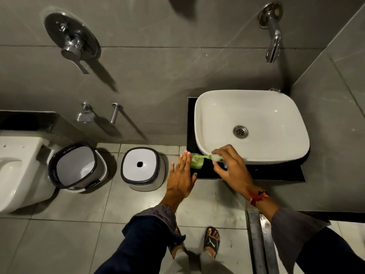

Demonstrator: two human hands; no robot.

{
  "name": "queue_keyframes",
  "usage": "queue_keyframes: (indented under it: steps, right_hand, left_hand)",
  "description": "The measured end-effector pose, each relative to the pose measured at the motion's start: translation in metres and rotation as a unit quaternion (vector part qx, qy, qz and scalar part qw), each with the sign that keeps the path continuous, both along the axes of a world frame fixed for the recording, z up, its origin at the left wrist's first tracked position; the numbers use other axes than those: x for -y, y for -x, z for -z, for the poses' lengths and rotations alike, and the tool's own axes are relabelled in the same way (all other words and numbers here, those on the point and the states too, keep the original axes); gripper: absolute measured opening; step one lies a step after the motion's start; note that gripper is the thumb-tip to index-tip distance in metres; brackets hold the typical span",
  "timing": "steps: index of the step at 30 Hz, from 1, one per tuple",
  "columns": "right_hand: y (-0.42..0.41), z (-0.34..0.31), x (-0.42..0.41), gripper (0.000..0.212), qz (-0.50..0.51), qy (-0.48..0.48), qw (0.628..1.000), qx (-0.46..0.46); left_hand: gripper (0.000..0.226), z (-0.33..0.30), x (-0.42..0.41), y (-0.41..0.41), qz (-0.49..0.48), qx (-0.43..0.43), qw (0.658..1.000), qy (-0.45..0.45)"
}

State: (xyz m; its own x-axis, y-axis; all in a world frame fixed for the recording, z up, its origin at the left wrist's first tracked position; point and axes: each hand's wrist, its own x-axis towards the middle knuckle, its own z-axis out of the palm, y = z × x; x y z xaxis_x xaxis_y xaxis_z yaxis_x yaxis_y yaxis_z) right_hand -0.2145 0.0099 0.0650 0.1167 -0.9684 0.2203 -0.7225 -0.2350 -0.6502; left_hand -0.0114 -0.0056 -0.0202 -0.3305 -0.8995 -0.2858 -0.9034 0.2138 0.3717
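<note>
A bucket (65, 155) stands beside a stool (130, 165).

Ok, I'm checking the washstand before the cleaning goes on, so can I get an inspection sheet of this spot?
Surface: black counter carrying a white basin.
Job's things: green brush held across the top of a green bottle at the counter's front left corner.
Clutter: nothing seen.
Hands: right hand pinches the brush at its white end; left hand is open, fingers straight, beside the bottle; contact unclear.
Cables: nothing seen.
Surroundings: wall tap above the basin; bucket, stool and toilet to the left, over the grey tiled floor.
</note>
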Motion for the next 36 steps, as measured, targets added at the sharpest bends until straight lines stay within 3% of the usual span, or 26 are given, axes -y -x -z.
queue_keyframes:
  steps: [20, 36]
  right_hand:
    - [-0.057, 0.022, 0.050, 0.026, -0.028, -0.139, 0.972, -0.189]
    - [-0.071, 0.030, 0.064, 0.037, -0.078, -0.140, 0.933, -0.322]
  left_hand:
    - [0.077, -0.001, 0.002, -0.007, 0.022, -0.013, 1.000, -0.003]
    - [0.082, 0.000, 0.003, -0.005, 0.026, 0.014, 1.000, -0.001]
